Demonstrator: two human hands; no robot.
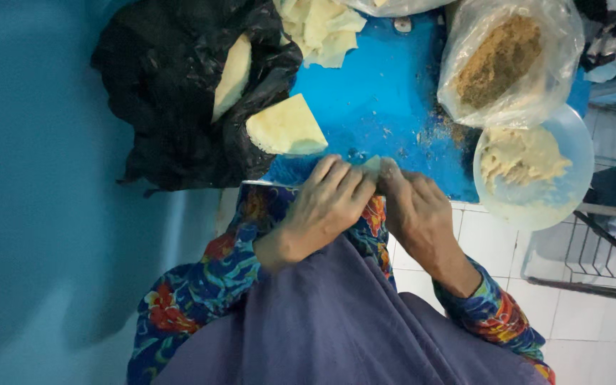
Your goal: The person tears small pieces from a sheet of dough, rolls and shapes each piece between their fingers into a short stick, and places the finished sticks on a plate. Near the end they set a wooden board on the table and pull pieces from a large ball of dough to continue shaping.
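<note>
Pastry piece [373, 166], small and pale, sits pinched between both hands at the blue table's [379, 93] near edge, left hand [326, 203] and right hand [411, 207] fingers curled tight on it, probably folding. Bowl of filling [529, 167] waits right, folded wedge [286, 128] lies far left.

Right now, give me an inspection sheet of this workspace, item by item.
Surface: bright blue board, dusted with crumbs.
Job's things: small pale dough piece pinched between left hand and right hand.
Clutter: black plastic bag holding pale folded wrappers; one pale triangular folded wrapper beside it; clear plastic bag of brown crumbs; clear round bowl of beige filling; loose pale sheets.
Hands: both closed on the dough.
Cables: nothing seen.
Surroundings: white tiled floor, dark wire rack.
</note>
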